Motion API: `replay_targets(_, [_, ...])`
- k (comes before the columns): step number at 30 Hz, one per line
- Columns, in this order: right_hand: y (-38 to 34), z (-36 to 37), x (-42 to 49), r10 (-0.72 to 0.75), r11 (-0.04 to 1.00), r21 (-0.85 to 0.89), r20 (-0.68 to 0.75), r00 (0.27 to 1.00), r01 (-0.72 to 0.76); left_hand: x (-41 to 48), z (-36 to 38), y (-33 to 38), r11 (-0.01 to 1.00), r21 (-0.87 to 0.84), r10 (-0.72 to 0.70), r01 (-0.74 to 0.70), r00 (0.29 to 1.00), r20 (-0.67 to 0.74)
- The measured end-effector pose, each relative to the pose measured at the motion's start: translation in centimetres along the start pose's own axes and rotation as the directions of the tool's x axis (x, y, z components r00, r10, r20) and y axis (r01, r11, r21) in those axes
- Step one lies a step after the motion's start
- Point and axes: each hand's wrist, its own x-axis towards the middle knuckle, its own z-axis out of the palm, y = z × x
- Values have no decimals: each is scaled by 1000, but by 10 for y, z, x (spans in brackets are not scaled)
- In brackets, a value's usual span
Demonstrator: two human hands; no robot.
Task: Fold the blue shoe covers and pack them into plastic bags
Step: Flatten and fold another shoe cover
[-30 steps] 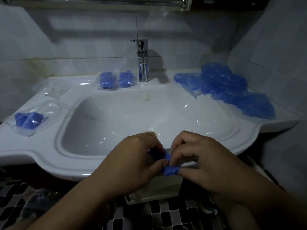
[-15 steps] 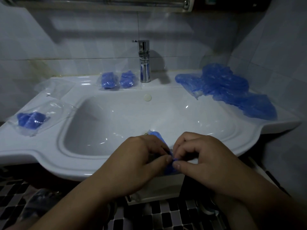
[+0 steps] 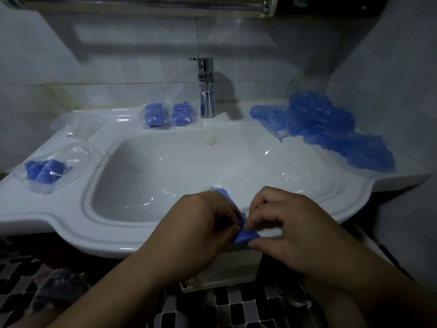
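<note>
Pinching a blue shoe cover (image 3: 244, 236) between left hand (image 3: 198, 228) and right hand (image 3: 290, 230), over sink rim (image 3: 142, 242)

A small folded blue shoe cover (image 3: 244, 236) is being pinched between the left hand (image 3: 201, 228) and the right hand (image 3: 283, 230), while a loose pile of unfolded covers (image 3: 331, 129) is lying well beyond the grip to its right, and two packed clear bags, the far-left bag (image 3: 155, 116) and its neighbour bag (image 3: 183, 113), are sitting beyond it to the left, with a third packed bag (image 3: 45, 170) farther left.
</note>
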Motion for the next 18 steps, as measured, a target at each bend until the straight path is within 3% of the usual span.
replay_targets(5, [-2,-2,-1,3,996,86,36,999,-6,-5,-15,5,992,-124,55,-33,982,179])
replay_targets(7, [-3,-2,0,3,995,104,46,999,-8,-5,-16,8,982,-190,50,-14,981,185])
replay_targets(14, [-5,9,4,77,994,76,-58,995,-73,1,-2,5,973,-192,-135,126,990,-34])
replay_targets(18, [-4,14,5,130,991,59,-147,981,-122,1,3,8,978,-143,-170,153,979,-112])
